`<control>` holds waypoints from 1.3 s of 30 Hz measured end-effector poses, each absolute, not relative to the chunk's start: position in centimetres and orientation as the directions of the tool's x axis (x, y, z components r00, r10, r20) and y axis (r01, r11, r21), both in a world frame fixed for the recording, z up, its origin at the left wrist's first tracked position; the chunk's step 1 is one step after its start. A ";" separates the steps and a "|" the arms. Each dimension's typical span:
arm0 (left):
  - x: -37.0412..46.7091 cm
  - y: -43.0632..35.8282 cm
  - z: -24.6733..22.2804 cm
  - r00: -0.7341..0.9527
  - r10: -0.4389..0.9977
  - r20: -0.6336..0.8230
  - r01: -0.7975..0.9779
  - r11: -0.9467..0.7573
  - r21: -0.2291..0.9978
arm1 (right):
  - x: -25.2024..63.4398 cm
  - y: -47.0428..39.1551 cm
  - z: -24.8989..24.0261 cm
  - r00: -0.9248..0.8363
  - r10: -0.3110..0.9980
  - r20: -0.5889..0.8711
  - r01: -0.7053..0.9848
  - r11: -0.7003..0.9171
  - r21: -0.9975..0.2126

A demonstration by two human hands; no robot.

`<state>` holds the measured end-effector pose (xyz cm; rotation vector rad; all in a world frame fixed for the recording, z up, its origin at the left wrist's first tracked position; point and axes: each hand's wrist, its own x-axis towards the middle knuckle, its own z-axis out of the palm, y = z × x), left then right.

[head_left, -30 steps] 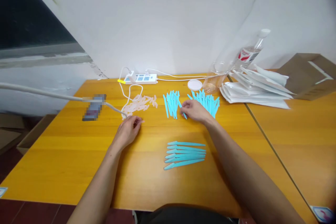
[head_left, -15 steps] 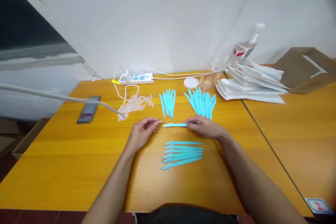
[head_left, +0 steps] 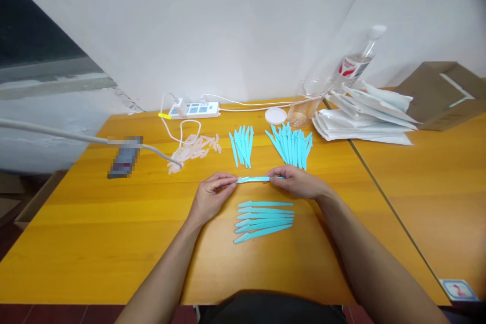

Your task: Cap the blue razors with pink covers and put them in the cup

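Note:
My right hand (head_left: 296,181) pinches a light-blue eyebrow razor (head_left: 258,179) by its handle, the blade end pointing left. At that blade end, the fingertips of my left hand (head_left: 213,193) are closed on a small clear blade cover, mostly hidden by the fingers. How far it sits over the blade I cannot tell. Below the hands lies a row of several blue razors (head_left: 266,211), blade ends to the left. Beyond them are a small bunch of razors (head_left: 242,146) and a larger bunch (head_left: 292,146). Loose clear blade covers (head_left: 193,149) lie in a heap at the left.
A white power strip (head_left: 197,110) with cables stands by the wall. A blurred phone (head_left: 124,158) lies left. At the back right are a round lid (head_left: 275,115), a clear jar (head_left: 304,111), a bottle (head_left: 351,68), white packets (head_left: 360,121) and a cardboard box (head_left: 436,96).
My left hand has moved right, bringing the blade cover from beside the razor to its blade end. My right hand keeps its hold on the razor in nearly the same place.

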<state>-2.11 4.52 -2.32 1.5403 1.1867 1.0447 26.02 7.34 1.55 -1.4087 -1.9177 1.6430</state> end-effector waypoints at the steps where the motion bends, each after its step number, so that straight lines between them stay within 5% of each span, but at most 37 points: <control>1: -2.2 4.5 -2.3 0.182 0.978 0.101 0.221 -0.141 0.965 | 26.0 7.3 1.6 -0.499 0.778 -0.381 0.503 -0.099 -0.859; 12: -1.6 4.4 -2.4 0.209 0.967 0.145 0.259 -0.198 0.945 | 26.3 7.2 1.4 -0.523 0.765 -0.376 0.512 -0.071 -0.856; 21: -1.0 3.2 -0.1 0.482 0.871 0.093 0.438 -0.332 0.835 | 25.4 6.0 1.8 -0.684 0.710 -0.167 0.494 0.283 -0.822; 29: -0.5 2.4 1.0 0.621 0.775 0.114 0.457 -0.476 0.751 | 23.2 9.0 2.4 -0.207 0.958 -0.199 0.786 0.042 -0.617; 34: -2.1 4.2 0.0 0.435 0.878 0.197 0.516 -0.423 0.745 | 18.2 12.3 1.8 -0.129 0.991 -0.040 0.865 0.093 -0.492; 39: -7.4 7.0 -1.1 0.052 0.954 0.296 0.774 -0.226 0.591 | 16.7 14.1 0.2 -0.067 0.992 -0.102 0.850 0.003 -0.527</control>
